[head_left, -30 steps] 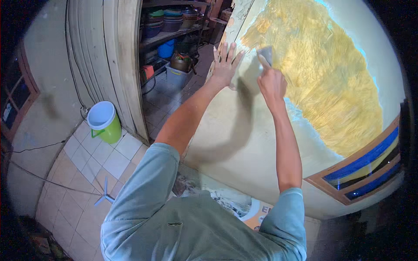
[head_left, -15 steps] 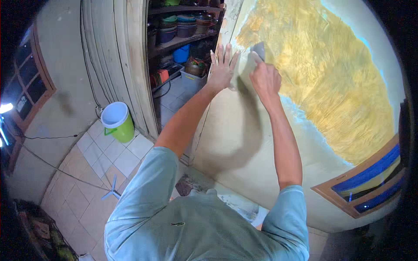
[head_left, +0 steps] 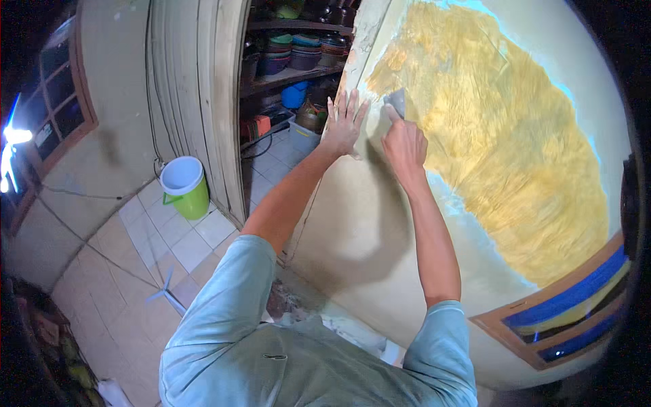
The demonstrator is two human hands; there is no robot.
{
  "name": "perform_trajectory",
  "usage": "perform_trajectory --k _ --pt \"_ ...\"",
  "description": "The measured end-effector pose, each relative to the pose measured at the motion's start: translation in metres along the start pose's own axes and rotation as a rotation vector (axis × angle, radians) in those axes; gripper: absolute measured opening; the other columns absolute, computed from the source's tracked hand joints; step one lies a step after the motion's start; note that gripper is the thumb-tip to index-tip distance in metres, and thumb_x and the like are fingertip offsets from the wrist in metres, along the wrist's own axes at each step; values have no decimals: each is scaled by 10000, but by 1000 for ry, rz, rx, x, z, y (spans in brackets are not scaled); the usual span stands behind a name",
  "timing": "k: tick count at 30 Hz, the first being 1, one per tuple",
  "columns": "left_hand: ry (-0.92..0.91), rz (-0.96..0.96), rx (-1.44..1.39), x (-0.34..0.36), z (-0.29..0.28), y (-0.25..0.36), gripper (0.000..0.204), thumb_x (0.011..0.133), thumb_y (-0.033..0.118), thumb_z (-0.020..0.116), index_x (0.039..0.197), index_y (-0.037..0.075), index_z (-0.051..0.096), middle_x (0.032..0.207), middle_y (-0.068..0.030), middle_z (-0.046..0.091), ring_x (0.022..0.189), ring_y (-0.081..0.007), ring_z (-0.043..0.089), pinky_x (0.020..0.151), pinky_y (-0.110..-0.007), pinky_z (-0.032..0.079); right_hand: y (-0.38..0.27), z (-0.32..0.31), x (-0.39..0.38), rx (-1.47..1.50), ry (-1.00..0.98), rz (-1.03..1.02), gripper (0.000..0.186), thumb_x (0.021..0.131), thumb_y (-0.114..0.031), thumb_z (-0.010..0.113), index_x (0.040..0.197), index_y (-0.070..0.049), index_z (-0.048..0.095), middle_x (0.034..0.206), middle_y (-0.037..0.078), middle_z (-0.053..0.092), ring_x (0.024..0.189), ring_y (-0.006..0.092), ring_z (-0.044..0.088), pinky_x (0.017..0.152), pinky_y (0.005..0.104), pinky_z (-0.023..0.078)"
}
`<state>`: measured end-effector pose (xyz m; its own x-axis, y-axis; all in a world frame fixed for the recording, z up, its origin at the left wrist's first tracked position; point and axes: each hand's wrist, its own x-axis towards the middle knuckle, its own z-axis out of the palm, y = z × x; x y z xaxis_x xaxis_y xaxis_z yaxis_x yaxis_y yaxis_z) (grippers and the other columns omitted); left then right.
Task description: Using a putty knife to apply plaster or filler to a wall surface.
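My left hand (head_left: 344,129) lies with its fingers spread against the pale wall (head_left: 352,237), close to the doorway edge. To its right, my right hand (head_left: 405,148) is closed around a putty knife (head_left: 398,100), the index finger stretched along it. The grey blade rests at the left border of a large yellow-brown, wrinkled-looking patch (head_left: 468,129) on the wall. Whitish, uneven edging runs around this patch. The knife's handle is hidden in my fist.
Left of the wall, a doorway opens onto shelves (head_left: 278,83) with stacked basins. A green bucket (head_left: 190,197) stands on the tiled floor (head_left: 146,224). Near it are a cable and a light stand's legs (head_left: 167,293). A wood-framed window (head_left: 522,325) is at the lower right.
The view has shifted, so the wall sits lower in the picture. My right hand and the putty knife have moved slightly down and left along the patch's border. My left hand stays on the wall.
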<state>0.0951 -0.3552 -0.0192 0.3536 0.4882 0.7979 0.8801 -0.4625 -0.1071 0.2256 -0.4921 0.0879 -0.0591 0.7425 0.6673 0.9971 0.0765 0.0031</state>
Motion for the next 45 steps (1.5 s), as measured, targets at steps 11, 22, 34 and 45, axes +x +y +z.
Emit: perform_trajectory --k 11,22,34,45 --pt "-14 73 -113 -5 26 -48 1604 384 612 944 1617 30 100 1637 -362 20 1492 -606 14 1118 -799 123 -37 43 6 -90 72 91 582 776 -101 667 1346 -218 662 898 230 719 834 431 701 767 520 565" --pt "298 123 -34 -1 35 -142 1586 351 639 938 1627 110 159 1651 -300 106 1501 -568 99 1180 -716 135 -98 68 22 -77 113 127 575 810 -74 581 1344 -269 667 837 220 706 760 421 690 676 529 542" --pt "-27 231 -134 70 16 -197 1686 331 613 963 1644 163 7 1683 -248 -38 1531 -521 -43 1120 -800 60 -103 100 49 -168 32 201 598 812 -100 615 1367 -323 642 795 201 692 743 406 684 673 516 550" --pt "-245 192 -4 66 -1 -219 1685 392 518 992 1637 195 -96 1679 -239 -139 1523 -522 -113 1131 -789 40 -138 109 55 -225 -9 213 609 806 -81 600 1366 -318 644 794 205 687 734 407 676 666 517 532"
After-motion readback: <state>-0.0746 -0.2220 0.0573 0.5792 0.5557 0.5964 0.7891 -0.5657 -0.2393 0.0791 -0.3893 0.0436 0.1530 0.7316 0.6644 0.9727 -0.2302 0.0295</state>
